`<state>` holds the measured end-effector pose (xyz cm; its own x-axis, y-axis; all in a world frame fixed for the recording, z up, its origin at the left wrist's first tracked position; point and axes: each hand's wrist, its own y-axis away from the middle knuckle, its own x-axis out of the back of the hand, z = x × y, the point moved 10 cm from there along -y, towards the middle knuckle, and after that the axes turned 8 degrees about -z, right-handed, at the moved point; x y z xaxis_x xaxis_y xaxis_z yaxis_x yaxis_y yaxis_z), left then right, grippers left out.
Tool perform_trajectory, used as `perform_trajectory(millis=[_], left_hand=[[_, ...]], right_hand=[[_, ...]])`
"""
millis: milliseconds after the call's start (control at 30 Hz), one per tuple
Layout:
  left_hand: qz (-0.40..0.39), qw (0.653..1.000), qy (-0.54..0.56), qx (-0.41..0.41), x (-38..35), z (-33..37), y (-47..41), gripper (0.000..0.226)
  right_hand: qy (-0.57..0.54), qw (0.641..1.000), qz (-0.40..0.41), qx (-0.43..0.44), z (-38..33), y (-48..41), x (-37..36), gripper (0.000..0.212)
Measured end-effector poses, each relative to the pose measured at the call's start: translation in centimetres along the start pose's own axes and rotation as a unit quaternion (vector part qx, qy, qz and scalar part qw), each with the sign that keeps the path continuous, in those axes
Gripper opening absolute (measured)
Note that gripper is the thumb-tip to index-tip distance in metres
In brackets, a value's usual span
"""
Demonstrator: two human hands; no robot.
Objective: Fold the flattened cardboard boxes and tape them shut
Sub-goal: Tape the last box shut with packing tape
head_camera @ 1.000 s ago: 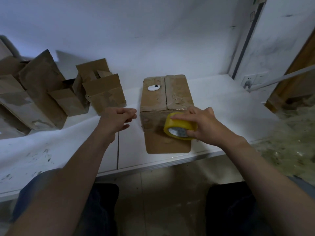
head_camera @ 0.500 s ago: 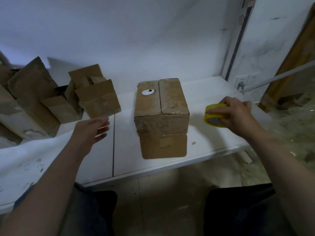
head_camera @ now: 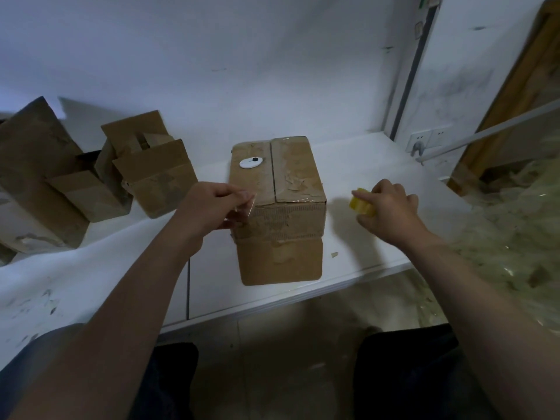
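Note:
A brown cardboard box stands on the white table, its top flaps closed and one flap lying flat toward me. A small white oval tool lies on its top. My left hand is at the box's near left top corner and pinches a strip of clear tape. Right of the box, my right hand grips the yellow tape roll just above the table. A glossy line of tape runs along the box's near top edge.
Several folded and half-open cardboard boxes are piled at the table's back left. A wall socket sits at the back right. A heap of pale packing scraps lies beyond the table's right end. The table's front edge runs just below the box.
My right hand carried the yellow roll from the box's front face out to its right side. My left hand drew back left, then came to the box's left corner and now pinches tape.

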<state>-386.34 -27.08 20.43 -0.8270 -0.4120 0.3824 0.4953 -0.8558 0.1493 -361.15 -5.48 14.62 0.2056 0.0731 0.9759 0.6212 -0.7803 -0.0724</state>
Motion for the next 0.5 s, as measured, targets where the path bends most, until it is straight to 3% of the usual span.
perform_trajectory(millis=[133,200,267,333,400,500], left_hand=[[-0.025,1.0,0.002,0.005,-0.8,1.0,0.0,0.012],[-0.038,0.999,0.004,-0.006,-1.2,1.9,0.2,0.01],[-0.058,0.998,0.0,-0.014,-1.6,2.7,0.4,0.011],[-0.088,0.996,-0.009,-0.02,-2.4,3.4,0.7,0.012],[-0.122,0.992,-0.007,-0.032,-3.3,4.3,1.3,0.011],[-0.155,0.986,-0.01,-0.057,-4.0,5.5,2.1,0.013]], right_hand=[[0.031,0.988,-0.144,0.053,-1.2,0.2,-5.1,0.049],[-0.008,0.991,-0.115,0.073,-2.3,0.2,-4.0,0.039],[-0.096,0.989,-0.027,0.107,-4.2,0.6,-0.9,0.027],[-0.24,0.956,0.001,0.167,-7.2,2.0,1.7,0.029],[-0.354,0.907,-0.059,0.221,-11.3,3.9,2.8,0.045],[-0.436,0.843,-0.165,0.269,-15.8,5.6,2.3,0.056]])
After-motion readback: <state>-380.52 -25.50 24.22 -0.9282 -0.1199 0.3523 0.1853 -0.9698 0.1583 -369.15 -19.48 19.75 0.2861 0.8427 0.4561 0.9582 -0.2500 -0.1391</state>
